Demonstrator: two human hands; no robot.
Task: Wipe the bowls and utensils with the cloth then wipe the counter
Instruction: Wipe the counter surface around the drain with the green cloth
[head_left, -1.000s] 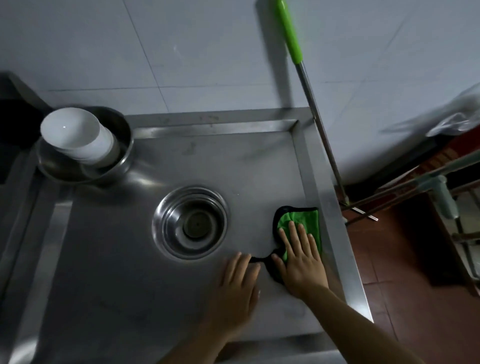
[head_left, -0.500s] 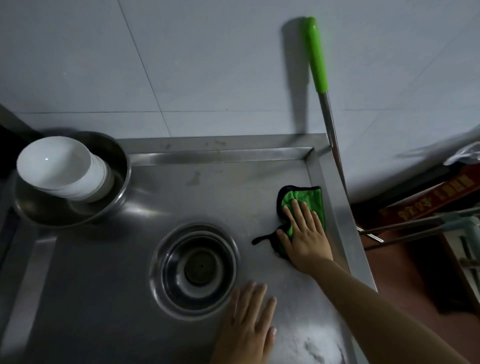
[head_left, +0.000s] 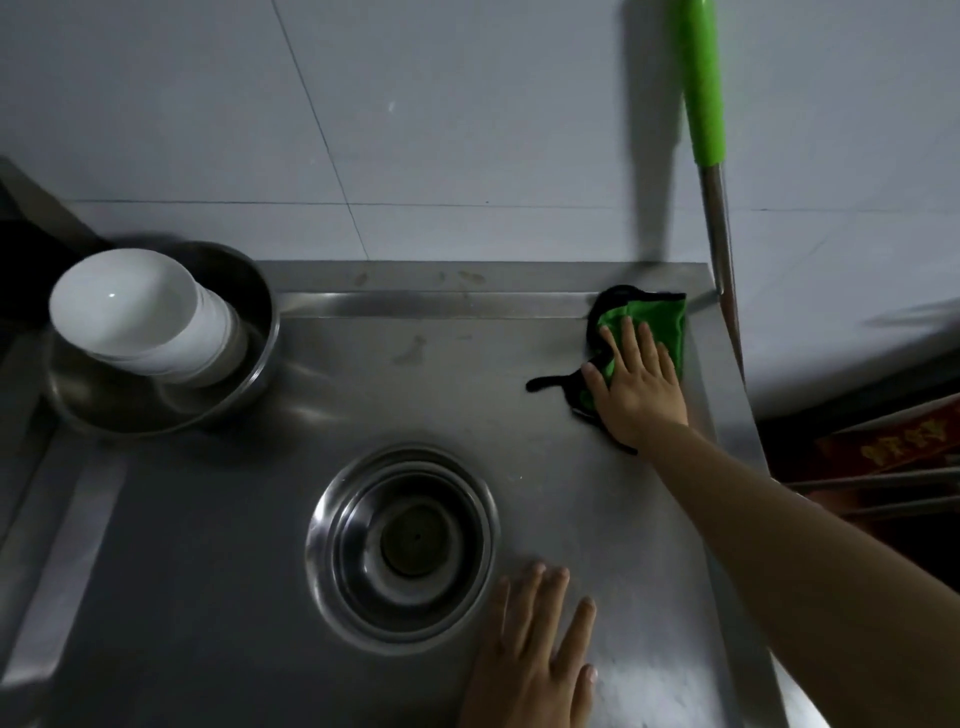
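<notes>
The green cloth (head_left: 657, 325) lies in the far right corner of the steel bench (head_left: 519, 415), under the right hand (head_left: 636, 387) — fingers straight, pressing it flat. The left hand (head_left: 535, 660) rests open on the bench beside nested steel bowls (head_left: 402, 548); white bowls (head_left: 140, 314) sit stacked in a steel basin (head_left: 249, 374) far left.

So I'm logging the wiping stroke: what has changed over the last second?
The right hand, flat on the green cloth, pushed it away along the counter into the far right corner. The left hand let go of the cloth's near edge and now rests flat by the drain. The stacked white bowls kept their place.
</notes>
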